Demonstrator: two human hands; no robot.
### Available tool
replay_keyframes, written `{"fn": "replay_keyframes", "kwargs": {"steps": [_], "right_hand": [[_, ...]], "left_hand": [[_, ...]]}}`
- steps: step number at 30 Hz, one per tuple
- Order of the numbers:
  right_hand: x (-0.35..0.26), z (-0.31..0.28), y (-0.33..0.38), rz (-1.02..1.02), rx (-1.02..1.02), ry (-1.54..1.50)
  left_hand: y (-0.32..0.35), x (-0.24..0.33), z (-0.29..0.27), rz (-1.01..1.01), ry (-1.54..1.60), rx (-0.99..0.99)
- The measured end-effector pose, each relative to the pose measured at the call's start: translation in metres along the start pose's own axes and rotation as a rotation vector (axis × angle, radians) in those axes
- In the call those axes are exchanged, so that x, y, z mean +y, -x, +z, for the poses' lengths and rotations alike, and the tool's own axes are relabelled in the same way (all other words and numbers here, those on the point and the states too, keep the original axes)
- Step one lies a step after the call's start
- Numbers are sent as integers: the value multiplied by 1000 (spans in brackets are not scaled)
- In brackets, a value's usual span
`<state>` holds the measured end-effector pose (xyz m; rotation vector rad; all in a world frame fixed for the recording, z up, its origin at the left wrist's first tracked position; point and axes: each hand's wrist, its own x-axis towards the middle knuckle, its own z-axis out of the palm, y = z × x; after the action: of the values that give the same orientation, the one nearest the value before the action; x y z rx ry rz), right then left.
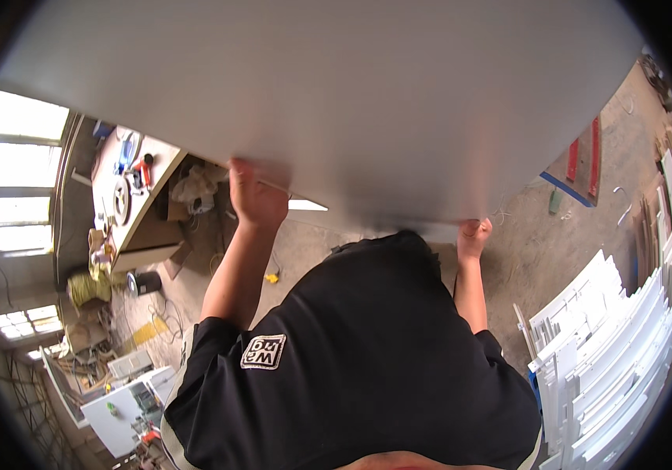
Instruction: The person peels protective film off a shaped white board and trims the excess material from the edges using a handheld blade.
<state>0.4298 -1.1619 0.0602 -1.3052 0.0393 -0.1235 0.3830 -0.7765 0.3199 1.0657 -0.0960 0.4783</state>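
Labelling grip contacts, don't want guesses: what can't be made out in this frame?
All in the head view:
- Far end of the grey panel: cut off by the top edge.
- Panel's other face: hidden, turned away from the camera.
- Full finger placement of the left hand and right hand: partly hidden by the panel.
- Outer ends of the white strips: lost at the dark lens rim.
- Red-and-black tool: too small to identify.

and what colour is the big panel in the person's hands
The panel looks plain grey, with no pattern visible; the head view shows it best.
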Motion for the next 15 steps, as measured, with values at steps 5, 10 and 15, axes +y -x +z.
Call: {"fn": "replay_keyframes", "kwargs": {"steps": [5,10,15], "right_hand": [[-81,-24,-29,-247,138,271],[-153,-40,-53,-368,176,363],[-225,-33,-73,-512,153,548]], "left_hand": [[-31,33,37,-7,72,-127],[-54,43,56,-60,220,-187],[-47,21,54,-77,323,127]]}}
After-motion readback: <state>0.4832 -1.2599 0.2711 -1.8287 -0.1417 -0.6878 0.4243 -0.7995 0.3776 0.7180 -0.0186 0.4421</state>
